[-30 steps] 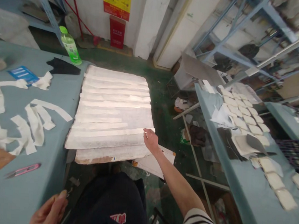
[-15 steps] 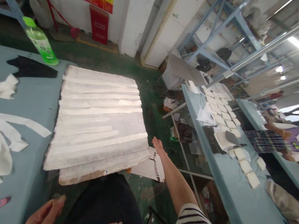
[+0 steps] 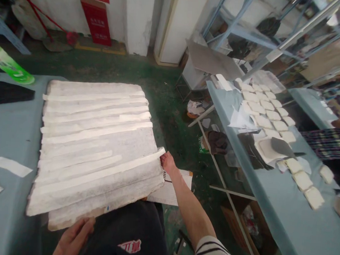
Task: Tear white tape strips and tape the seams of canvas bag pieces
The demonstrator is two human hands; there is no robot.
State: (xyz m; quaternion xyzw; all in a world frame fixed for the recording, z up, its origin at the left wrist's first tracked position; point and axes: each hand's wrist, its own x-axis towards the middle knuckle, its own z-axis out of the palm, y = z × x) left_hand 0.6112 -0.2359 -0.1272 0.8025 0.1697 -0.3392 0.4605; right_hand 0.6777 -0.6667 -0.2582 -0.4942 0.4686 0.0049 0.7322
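A thick stack of white fabric sheets (image 3: 96, 138) with long white strips laid across it rests on a board over my lap. My right hand (image 3: 167, 163) grips the stack's right edge, by the end of a long white strip (image 3: 103, 169), fingers curled round it. My left hand (image 3: 73, 239) is at the stack's near corner, fingers curled against the board's underside.
A grey-blue table (image 3: 1, 131) on the left carries white scraps, a black piece (image 3: 6, 92) and a green bottle (image 3: 8, 63). A long blue table (image 3: 270, 196) on the right holds rows of cream pads (image 3: 264, 114). Green floor with litter lies between. Another person's plaid sleeve (image 3: 329, 142) shows at far right.
The view swung right and down. My right hand left the stack briefly, then came back to grip its right edge. My left hand rose from my lap to the near corner.
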